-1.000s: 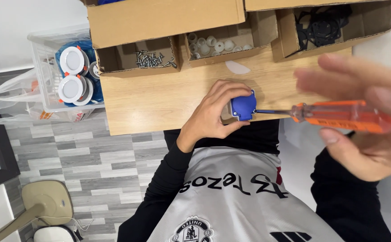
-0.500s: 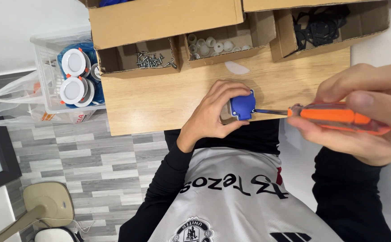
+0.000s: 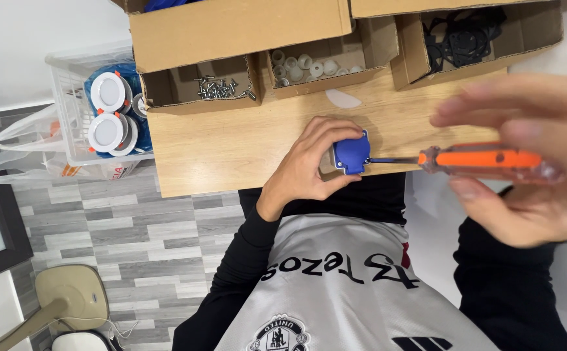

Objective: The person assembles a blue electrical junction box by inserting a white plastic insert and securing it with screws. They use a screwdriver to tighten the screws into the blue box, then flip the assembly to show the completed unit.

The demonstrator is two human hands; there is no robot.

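My left hand (image 3: 306, 168) grips a small blue square part (image 3: 351, 153) with a grey piece behind it, held at the near edge of the wooden table (image 3: 231, 149). My right hand (image 3: 530, 201), blurred and close to the camera, holds an orange-handled screwdriver (image 3: 485, 159). The thumb is under the handle and the fingers are loosely spread above it. The screwdriver's dark shaft runs left, and its tip meets the right side of the blue part.
Open cardboard boxes line the back of the table: one with screws (image 3: 222, 88), one with small white parts (image 3: 309, 67), one with black parts (image 3: 465, 39). A clear crate of round white lamps (image 3: 105, 114) and a plastic bag (image 3: 11, 156) stand left of the table.
My right hand's fingers closed around the screwdriver handle, then spread loose again. The screwdriver tip has stayed at the blue part. My left hand has kept its hold.
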